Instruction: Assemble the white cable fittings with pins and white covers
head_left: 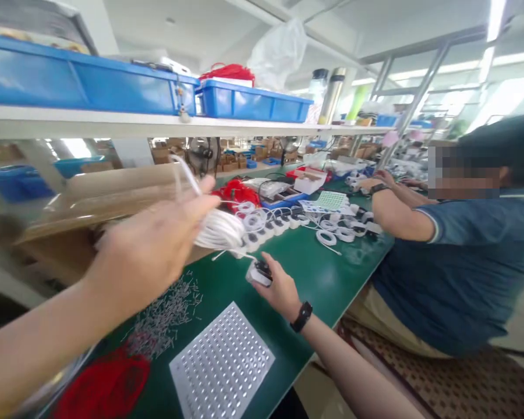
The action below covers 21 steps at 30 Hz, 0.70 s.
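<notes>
My left hand (144, 250), raised at the left and slightly blurred, is closed round a coil of white cable (220, 228), with a loose end sticking up above the fingers. Lower and to the right, my right hand (282, 289) grips a small white and black device (259, 273) between thumb and fingers. The cable appears to run from the coil to this device. Below my hands, a grey sheet with rows of shiny dots (225, 366) lies on the green table (305, 262). Many small metal pieces (170, 311) are scattered left of the sheet.
Red mesh (105, 381) lies at the front left. Several white devices (266, 231) and coiled cables (327, 237) line the table's back. A shelf (244, 127) above carries blue bins (257, 102). A person (467, 262) sits at the right, hands over the table.
</notes>
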Each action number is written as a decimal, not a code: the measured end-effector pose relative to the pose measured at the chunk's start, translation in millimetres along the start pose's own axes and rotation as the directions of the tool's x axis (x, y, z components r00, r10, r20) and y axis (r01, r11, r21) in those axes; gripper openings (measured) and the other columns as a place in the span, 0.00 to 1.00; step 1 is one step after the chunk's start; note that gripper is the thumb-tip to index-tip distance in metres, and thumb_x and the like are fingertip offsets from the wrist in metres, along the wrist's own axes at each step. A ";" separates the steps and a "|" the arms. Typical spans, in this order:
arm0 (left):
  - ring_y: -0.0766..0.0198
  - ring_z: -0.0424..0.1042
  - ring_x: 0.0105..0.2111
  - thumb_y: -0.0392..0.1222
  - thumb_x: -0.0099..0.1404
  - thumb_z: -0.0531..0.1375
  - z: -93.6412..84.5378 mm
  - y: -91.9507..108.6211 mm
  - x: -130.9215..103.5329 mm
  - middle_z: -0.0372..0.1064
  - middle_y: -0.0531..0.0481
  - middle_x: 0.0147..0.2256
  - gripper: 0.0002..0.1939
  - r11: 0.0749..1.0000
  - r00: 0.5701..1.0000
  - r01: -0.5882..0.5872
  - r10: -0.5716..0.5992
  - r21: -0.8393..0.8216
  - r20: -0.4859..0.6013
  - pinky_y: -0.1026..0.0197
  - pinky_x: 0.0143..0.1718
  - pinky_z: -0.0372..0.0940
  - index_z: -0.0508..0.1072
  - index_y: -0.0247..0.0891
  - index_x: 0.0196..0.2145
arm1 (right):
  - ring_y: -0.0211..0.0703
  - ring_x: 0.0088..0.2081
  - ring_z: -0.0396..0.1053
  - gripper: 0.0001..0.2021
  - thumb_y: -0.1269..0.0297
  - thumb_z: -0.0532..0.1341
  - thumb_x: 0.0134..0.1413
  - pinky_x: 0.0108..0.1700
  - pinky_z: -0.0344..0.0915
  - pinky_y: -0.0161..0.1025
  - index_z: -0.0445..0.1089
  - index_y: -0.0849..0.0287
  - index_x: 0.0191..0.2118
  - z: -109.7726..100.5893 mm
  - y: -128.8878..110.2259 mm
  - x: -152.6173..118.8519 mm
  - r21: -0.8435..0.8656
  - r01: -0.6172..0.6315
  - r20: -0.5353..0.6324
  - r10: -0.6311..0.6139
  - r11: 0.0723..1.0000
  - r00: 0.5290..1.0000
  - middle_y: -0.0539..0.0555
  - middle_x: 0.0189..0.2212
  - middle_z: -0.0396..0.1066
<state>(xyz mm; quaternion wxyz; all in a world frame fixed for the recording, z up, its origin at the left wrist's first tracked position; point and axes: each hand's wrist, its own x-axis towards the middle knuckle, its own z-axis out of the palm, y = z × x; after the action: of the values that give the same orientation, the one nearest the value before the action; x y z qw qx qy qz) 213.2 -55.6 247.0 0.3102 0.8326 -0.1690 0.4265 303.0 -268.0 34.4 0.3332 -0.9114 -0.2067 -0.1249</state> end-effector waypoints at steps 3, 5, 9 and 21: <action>0.54 0.68 0.50 0.33 0.62 0.53 67.1 3.0 10.9 0.63 0.51 0.55 0.21 0.945 0.891 -0.321 0.280 0.059 0.358 0.47 0.55 0.60 0.66 0.44 0.53 | 0.45 0.38 0.72 0.29 0.59 0.58 0.55 0.37 0.67 0.38 0.51 0.50 0.61 -11.7 51.1 3.7 -0.293 -0.091 0.021 0.101 0.952 0.995 0.57 0.46 0.66; 0.54 0.66 0.52 0.30 0.62 0.51 111.7 -1.5 15.9 0.59 0.47 0.58 0.23 0.926 0.843 -0.375 0.321 0.043 0.432 0.48 0.53 0.62 0.62 0.41 0.55 | 0.44 0.35 0.72 0.25 0.60 0.56 0.57 0.34 0.67 0.37 0.53 0.50 0.61 -18.9 74.6 -4.1 -0.405 -0.116 0.047 0.147 0.907 0.988 0.58 0.46 0.65; 0.54 0.66 0.52 0.32 0.64 0.49 182.5 -19.2 27.6 0.61 0.44 0.56 0.20 0.961 0.855 -0.273 0.229 0.030 0.466 0.51 0.50 0.64 0.62 0.41 0.54 | 0.44 0.33 0.72 0.28 0.65 0.54 0.56 0.33 0.66 0.37 0.49 0.55 0.62 -26.7 92.5 -35.7 -0.410 -0.105 0.094 0.156 0.906 0.983 0.60 0.48 0.64; 0.50 0.47 0.62 0.34 0.59 0.58 313.7 -49.7 118.6 0.40 0.34 0.64 0.40 0.995 0.823 0.005 0.053 -0.101 0.566 0.48 0.60 0.49 0.41 0.35 0.63 | 0.50 0.35 0.73 0.21 0.57 0.52 0.59 0.33 0.65 0.40 0.56 0.58 0.56 -41.3 163.6 90.0 -0.537 -0.312 0.006 0.373 0.784 0.928 0.61 0.40 0.67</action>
<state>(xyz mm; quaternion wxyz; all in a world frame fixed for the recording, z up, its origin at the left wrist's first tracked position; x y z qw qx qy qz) 499.0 -227.6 186.0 0.2807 0.9034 -0.2848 0.1549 454.1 -382.0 7.3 0.0757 -0.9951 -0.0137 -0.0627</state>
